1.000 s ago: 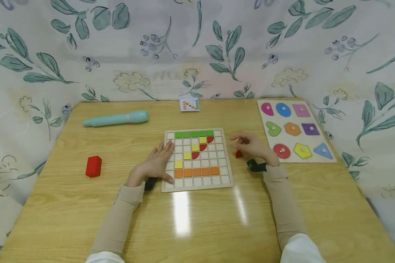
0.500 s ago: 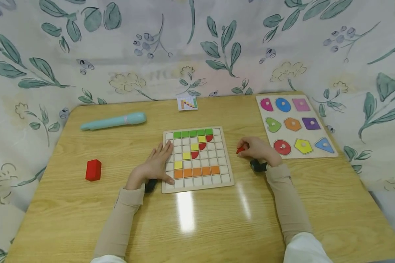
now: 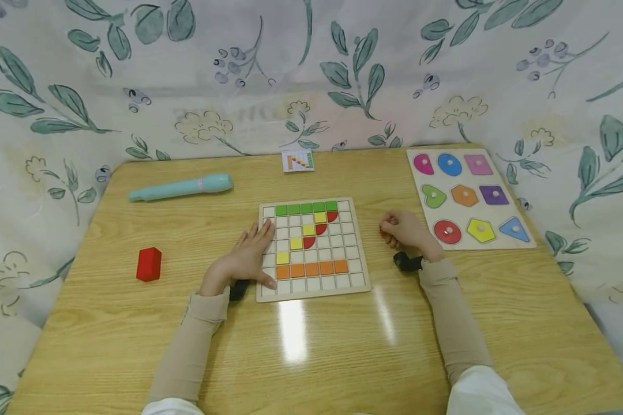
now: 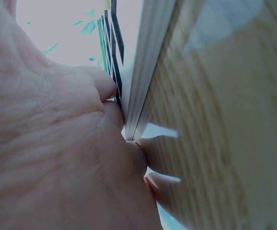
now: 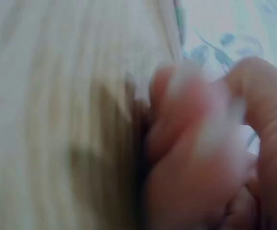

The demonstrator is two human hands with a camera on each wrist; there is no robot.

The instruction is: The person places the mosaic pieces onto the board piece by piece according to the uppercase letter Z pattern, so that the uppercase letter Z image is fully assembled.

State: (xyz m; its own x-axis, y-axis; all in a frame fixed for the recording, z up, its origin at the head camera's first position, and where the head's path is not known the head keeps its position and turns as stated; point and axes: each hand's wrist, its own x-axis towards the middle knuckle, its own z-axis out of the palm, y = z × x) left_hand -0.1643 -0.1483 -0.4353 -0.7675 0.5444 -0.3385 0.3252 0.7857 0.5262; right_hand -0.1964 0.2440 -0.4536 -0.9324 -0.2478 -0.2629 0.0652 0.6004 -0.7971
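A wooden grid board (image 3: 360,282) lies on the table. It bears a row of green squares (image 3: 306,208), a row of orange squares (image 3: 312,269), a diagonal of yellow squares (image 3: 296,244) and red quarter-circle pieces (image 3: 308,242). My left hand (image 3: 245,259) rests with spread fingers on the board's left edge; the left wrist view shows that hand (image 4: 66,139) against the board's side. To the right of the board, my right hand (image 3: 406,230) pinches a small red piece (image 3: 381,230), almost wholly covered by the fingers. The right wrist view is blurred.
A red block (image 3: 149,264) stands at the left, below a light-blue pen-shaped object (image 3: 181,187). At the back lies a small pattern card (image 3: 298,161). A shape puzzle board (image 3: 475,204) with knobbed pieces lies to the right, by the floral cloth (image 3: 270,75).
My right hand came down on the small red piece lying on the table and picked it up between its fingers. The left hand stays on the board's edge.
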